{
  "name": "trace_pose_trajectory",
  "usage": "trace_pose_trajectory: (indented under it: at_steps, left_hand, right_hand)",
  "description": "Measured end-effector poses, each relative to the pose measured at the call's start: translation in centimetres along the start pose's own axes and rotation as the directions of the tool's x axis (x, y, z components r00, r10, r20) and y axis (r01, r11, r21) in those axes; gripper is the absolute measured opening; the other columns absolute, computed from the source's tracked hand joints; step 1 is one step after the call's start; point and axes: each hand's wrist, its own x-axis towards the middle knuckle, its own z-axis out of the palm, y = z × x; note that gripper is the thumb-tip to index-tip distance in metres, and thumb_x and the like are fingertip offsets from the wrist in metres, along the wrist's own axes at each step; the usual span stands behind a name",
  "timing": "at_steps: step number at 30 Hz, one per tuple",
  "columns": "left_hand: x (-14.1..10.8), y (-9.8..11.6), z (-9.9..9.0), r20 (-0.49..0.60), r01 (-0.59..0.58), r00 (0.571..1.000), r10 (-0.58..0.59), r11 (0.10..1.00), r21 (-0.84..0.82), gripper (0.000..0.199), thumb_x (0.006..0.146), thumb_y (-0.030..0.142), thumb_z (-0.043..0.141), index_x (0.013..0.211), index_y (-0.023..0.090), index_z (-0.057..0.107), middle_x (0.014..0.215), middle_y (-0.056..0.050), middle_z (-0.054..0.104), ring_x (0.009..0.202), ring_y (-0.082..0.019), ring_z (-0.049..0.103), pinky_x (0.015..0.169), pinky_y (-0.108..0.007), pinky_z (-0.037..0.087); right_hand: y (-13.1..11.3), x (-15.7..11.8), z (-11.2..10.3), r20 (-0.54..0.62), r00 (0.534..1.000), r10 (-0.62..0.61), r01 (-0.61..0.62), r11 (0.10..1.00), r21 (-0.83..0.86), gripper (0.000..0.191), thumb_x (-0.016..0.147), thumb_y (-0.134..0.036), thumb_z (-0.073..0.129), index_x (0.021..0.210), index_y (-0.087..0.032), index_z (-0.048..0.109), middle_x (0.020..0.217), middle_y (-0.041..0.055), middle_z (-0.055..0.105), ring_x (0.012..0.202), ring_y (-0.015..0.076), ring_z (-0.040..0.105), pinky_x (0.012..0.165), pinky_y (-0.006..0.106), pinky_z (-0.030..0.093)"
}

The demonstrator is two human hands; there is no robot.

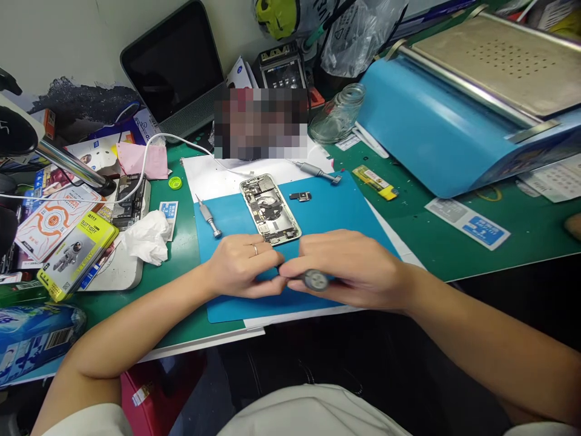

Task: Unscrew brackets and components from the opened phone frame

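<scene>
My right hand is closed around a small screwdriver, whose round grey end cap points toward me. Fingertips of my left hand, with a ring on one finger, are pinched together against the right fingertips. Whatever lies between them is mostly hidden; a dark bit shows there. Just beyond both hands an opened phone lies on the blue mat, its inner parts exposed. To its right rests a small dark phone part. A second screwdriver is on the mat's left, and another lies at its far edge.
A large blue machine with a perforated metal top stands at the right. A glass jar lies tilted beside it. Crumpled tissue, a yellow battery box and a lamp crowd the left. A white cable crosses there.
</scene>
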Motion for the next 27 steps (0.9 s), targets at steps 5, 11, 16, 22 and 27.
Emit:
trace_pose_trajectory:
  at_steps: [5, 11, 16, 22, 27]
  left_hand:
    - [-0.2, 0.2, -0.1, 0.075, 0.213, 0.974, -0.214, 0.977, 0.022, 0.028, 0.098, 0.035, 0.055, 0.119, 0.017, 0.058, 0.073, 0.000, 0.068, 0.069, -0.015, 0.067, 0.064, -0.025, 0.050]
    - [-0.1, 0.3, -0.3, 0.155, 0.222, 0.961, -0.231, 0.972, 0.074, 0.021, 0.100, 0.027, 0.048, 0.115, 0.016, 0.058, 0.075, 0.000, 0.070, 0.066, -0.014, 0.067, 0.059, -0.024, 0.047]
    - [0.0, 0.1, -0.2, 0.137, 0.181, 0.972, -0.190, 0.981, 0.075, 0.015, 0.099, 0.023, 0.049, 0.106, 0.016, 0.061, 0.072, 0.000, 0.068, 0.061, -0.013, 0.064, 0.057, -0.024, 0.046]
    - [0.0, 0.0, -0.1, 0.179, 0.164, 0.969, -0.171, 0.985, 0.051, 0.015, 0.099, 0.020, 0.048, 0.098, 0.015, 0.063, 0.068, 0.001, 0.065, 0.059, -0.013, 0.061, 0.057, -0.025, 0.045]
    - [0.0, 0.0, -0.1, 0.186, 0.145, 0.971, -0.148, 0.989, 0.027, 0.015, 0.098, 0.019, 0.050, 0.097, 0.014, 0.064, 0.068, 0.001, 0.065, 0.059, -0.012, 0.060, 0.056, -0.026, 0.043]
  right_hand:
    - [1.4, -2.9, -3.7, -0.047, 0.991, 0.126, -0.132, 0.979, -0.156, 0.024, 0.094, -0.013, 0.059, 0.113, -0.027, 0.061, 0.079, 0.0000, 0.070, 0.069, 0.0130, 0.065, 0.062, 0.024, 0.050]
    - [5.7, -8.4, -6.7, 0.132, 0.892, 0.432, -0.286, 0.767, -0.574, 0.032, 0.099, -0.016, 0.045, 0.124, -0.021, 0.065, 0.096, 0.0112, 0.073, 0.090, 0.0231, 0.068, 0.077, 0.036, 0.055]
    - [7.1, -10.2, -7.2, 0.201, 0.840, 0.505, -0.309, 0.749, -0.587, 0.040, 0.099, -0.012, 0.038, 0.128, -0.020, 0.065, 0.115, 0.0156, 0.068, 0.107, 0.0259, 0.062, 0.084, 0.041, 0.054]
    - [7.9, -9.6, -7.9, 0.200, 0.841, 0.503, -0.317, 0.757, -0.571, 0.037, 0.100, -0.018, 0.041, 0.126, -0.018, 0.068, 0.114, 0.0162, 0.066, 0.103, 0.0254, 0.060, 0.085, 0.041, 0.052]
    - [9.0, -7.0, -7.4, -0.004, 0.878, 0.479, -0.386, 0.701, -0.600, 0.040, 0.102, -0.037, 0.042, 0.127, -0.017, 0.066, 0.107, 0.0146, 0.069, 0.102, 0.0271, 0.063, 0.086, 0.039, 0.051]
